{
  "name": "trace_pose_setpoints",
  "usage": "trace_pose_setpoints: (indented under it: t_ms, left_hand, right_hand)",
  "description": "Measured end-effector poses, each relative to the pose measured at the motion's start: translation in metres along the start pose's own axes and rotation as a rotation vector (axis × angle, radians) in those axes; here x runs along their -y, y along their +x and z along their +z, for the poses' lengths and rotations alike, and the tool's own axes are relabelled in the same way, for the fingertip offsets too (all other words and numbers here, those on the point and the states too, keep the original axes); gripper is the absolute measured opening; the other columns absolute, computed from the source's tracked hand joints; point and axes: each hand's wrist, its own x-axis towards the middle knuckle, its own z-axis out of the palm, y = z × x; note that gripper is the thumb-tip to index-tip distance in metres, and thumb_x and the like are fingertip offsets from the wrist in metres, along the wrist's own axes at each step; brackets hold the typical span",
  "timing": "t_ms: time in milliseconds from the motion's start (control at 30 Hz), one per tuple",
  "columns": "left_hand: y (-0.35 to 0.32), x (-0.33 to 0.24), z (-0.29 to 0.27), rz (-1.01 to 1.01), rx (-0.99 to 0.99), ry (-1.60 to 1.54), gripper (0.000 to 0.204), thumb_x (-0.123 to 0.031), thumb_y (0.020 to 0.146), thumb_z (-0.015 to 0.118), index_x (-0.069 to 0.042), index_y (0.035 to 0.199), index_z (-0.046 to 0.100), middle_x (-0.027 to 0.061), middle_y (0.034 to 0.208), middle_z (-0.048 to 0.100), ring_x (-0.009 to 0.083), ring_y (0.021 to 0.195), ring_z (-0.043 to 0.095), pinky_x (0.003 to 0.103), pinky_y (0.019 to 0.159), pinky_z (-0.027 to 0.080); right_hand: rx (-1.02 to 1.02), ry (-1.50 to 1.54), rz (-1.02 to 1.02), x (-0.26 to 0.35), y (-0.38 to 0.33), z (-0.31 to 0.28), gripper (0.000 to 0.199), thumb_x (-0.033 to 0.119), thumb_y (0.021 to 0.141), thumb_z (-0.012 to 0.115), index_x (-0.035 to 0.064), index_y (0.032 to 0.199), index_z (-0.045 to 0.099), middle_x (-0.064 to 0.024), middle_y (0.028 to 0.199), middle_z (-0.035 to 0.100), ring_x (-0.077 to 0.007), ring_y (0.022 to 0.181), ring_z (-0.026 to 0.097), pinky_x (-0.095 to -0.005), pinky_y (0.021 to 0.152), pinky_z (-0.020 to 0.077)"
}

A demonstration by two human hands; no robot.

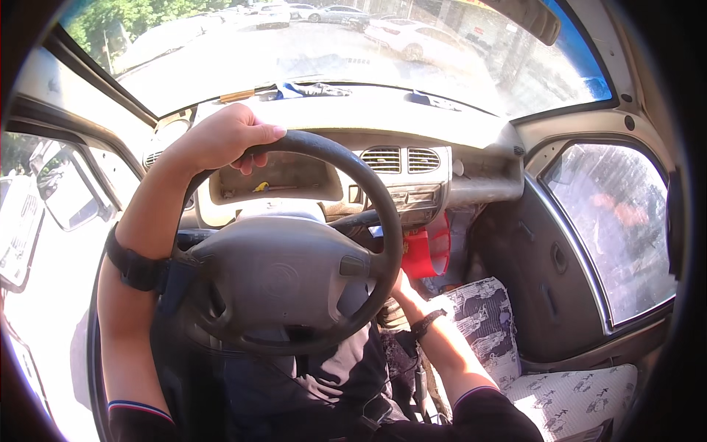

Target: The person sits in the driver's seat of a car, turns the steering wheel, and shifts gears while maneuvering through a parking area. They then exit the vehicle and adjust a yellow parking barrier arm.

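My left hand [233, 137] grips the upper left of the dark steering wheel [391, 221], its thumb lying along the rim and its fingers curled over it. Behind the wheel's lower right rim is my right hand [402, 286], reaching down low; the rim hides its fingers, so whatever they touch cannot be made out. A dark band [429, 323] circles the right wrist, and a black strap [132, 261] wraps the left forearm. Just beyond the right hand sits a red object [427, 254] below the dashboard.
The dashboard [353, 118] carries air vents [403, 160] and a blue-and-white cloth [313, 90]. A patterned passenger seat [571, 394] is at right, beside the dark door [541, 283]. A side mirror [70, 191] shows at left. Parked cars [339, 16] stand beyond the windshield.
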Motion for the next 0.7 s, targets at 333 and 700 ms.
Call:
trace_pose_setpoints:
  t_ms: [333,700]
  left_hand:
    - [-0.003,0.004,-0.002,0.021,-0.034,0.124,0.043,-0.04,0.095,0.061,-0.002,0.075,0.067,0.0031,0.063,0.063,0.0105,0.057,0.06,0.026,0.057,0.049]
    - [0.032,-0.049,-0.002,0.026,0.154,0.529,0.047,-0.052,0.088,0.064,-0.007,0.091,0.075,0.0045,0.073,0.068,0.0149,0.073,0.065,0.031,0.074,0.048]
  right_hand:
    - [0.103,0.404,0.31,-0.043,-0.194,-0.035,0.036,0.039,0.099,0.058,0.0036,0.107,0.062,-0.0092,0.087,0.065,-0.0185,0.068,0.062,-0.0297,0.068,0.0532]
    - [0.003,0.81,0.817,-0.045,-0.302,0.018,0.048,0.04,0.103,0.048,0.0012,0.078,0.063,-0.0121,0.067,0.063,-0.0243,0.057,0.063,-0.0366,0.056,0.0532]
